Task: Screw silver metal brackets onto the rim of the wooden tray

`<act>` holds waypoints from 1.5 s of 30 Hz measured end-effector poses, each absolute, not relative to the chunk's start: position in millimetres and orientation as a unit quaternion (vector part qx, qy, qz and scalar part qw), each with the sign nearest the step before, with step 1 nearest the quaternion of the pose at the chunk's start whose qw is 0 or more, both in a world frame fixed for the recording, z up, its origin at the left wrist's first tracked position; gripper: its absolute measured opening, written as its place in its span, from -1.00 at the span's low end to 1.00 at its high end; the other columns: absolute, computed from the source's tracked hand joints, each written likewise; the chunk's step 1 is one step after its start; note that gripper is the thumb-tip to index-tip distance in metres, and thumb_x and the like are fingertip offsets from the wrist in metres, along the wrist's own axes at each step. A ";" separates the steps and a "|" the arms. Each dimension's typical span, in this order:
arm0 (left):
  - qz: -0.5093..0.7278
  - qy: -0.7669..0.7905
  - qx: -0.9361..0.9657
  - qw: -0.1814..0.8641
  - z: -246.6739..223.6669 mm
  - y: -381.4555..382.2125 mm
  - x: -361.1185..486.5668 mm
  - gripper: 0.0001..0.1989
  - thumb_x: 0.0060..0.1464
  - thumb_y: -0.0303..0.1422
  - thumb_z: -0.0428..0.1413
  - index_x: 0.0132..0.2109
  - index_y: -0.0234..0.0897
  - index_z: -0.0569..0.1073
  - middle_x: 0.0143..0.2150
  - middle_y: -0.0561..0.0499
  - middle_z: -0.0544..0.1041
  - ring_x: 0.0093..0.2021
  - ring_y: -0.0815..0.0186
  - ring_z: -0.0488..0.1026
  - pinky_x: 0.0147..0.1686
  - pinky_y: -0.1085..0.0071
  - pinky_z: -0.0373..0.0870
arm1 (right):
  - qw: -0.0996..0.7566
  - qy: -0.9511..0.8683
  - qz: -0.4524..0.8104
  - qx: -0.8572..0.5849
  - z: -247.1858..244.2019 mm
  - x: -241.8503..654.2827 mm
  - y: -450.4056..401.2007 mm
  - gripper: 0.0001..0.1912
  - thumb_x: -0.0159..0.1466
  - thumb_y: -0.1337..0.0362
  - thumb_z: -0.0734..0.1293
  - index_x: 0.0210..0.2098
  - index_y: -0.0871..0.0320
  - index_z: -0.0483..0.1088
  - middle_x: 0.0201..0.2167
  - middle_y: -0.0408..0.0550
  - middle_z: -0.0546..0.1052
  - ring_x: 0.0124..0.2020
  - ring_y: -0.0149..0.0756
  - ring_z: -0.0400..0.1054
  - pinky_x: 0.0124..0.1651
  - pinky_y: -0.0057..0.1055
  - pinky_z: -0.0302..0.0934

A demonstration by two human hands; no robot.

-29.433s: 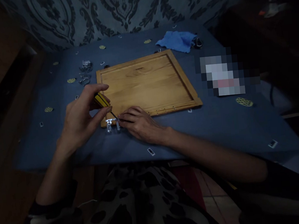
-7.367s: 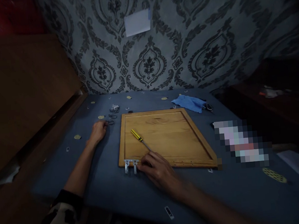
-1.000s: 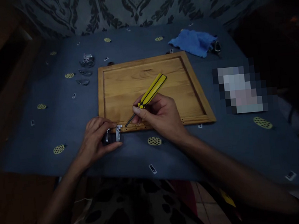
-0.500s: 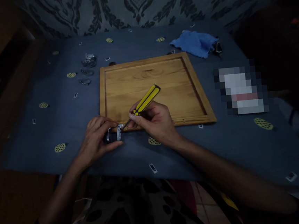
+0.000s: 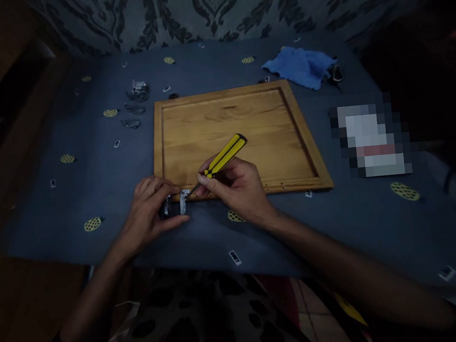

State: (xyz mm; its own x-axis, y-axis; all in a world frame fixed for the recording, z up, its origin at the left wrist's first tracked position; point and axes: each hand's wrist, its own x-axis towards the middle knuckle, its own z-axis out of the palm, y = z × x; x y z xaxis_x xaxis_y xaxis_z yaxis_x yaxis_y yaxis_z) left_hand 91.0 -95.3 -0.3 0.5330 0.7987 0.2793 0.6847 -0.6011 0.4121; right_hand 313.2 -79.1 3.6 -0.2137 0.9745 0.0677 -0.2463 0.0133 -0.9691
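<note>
My right hand (image 5: 242, 187) is closed around a yellow-and-black screwdriver (image 5: 226, 154), its handle slanting up to the right. The screwdriver's thin shaft points down-left, with its tip at a shiny metal fitting (image 5: 183, 201). My left hand (image 5: 151, 207) grips this fitting between thumb and fingers, against the front-left edge of a framed wooden panel (image 5: 225, 139). Two silvery curved parts of the fitting show, with something dark between them; its exact kind is unclear. Several small dark holes run along the panel's front edge.
The panel lies on a blue patterned cloth (image 5: 105, 187). Several metal pieces (image 5: 138, 91) lie at the back left. A blue rag (image 5: 301, 66) with a dark object at its end lies at the back right. A pixelated pale item (image 5: 372, 137) is at right.
The whole view has shifted slightly. Both hands keep their places at the fitting, and the screwdriver's handle is angled almost the same as before.
</note>
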 end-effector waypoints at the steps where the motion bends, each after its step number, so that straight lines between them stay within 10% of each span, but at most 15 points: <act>1: 0.223 0.428 0.866 0.129 -0.3 -95.4 91.2 -0.54 0.22 0.06 0.17 0.03 -0.20 0.46 -0.06 -0.05 0.53 -0.04 0.13 0.43 -0.02 0.19 0.31 | 0.509 -0.498 0.597 -0.369 3.7 313.4 -79.1 -0.63 0.16 0.03 0.54 -0.28 0.13 0.39 -0.45 -0.21 0.48 -0.47 -0.42 0.49 -0.27 -0.39 0.52; 19: 0.224 0.442 0.858 0.133 -1.6 -94.3 91.9 -0.51 0.14 0.11 0.21 -0.04 -0.21 0.50 -0.09 -0.06 0.56 -0.06 0.13 0.45 -0.01 0.17 0.32 | 0.532 -0.504 0.565 -0.380 1.4 315.4 -75.4 -0.59 0.15 -0.03 0.55 -0.27 0.11 0.40 -0.47 -0.22 0.49 -0.47 -0.39 0.50 -0.32 -0.39 0.48; 26: 0.222 0.440 0.861 0.122 -1.9 -95.6 92.5 -0.54 0.17 0.07 0.20 -0.04 -0.22 0.48 -0.09 -0.06 0.53 -0.05 0.13 0.43 -0.02 0.17 0.32 | 0.485 -0.545 0.554 -0.401 -0.8 319.4 -72.7 -0.57 0.22 -0.09 0.48 -0.35 0.08 0.29 -0.58 -0.33 0.32 -0.72 -0.53 0.21 -0.67 -0.49 0.11; 45: 0.206 0.451 0.855 0.152 2.6 -95.1 92.9 -0.56 0.15 0.05 0.24 -0.05 -0.20 0.49 -0.07 -0.06 0.54 -0.03 0.12 0.43 0.03 0.14 0.34 | 0.447 -0.629 0.477 -0.420 -9.6 321.9 -76.6 -0.62 0.33 -0.07 0.40 -0.34 0.07 0.29 -0.57 -0.26 0.32 -0.58 -0.45 0.21 -0.56 -0.46 0.11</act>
State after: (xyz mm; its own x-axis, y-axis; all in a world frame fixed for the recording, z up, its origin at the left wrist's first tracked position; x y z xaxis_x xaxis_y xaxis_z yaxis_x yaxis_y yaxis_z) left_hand 92.9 -95.1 2.6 0.5087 0.8335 0.2156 0.7078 -0.5475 0.4464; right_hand 321.9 -76.6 -9.6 -0.2467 0.9556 0.1613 0.1015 0.1910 -0.9763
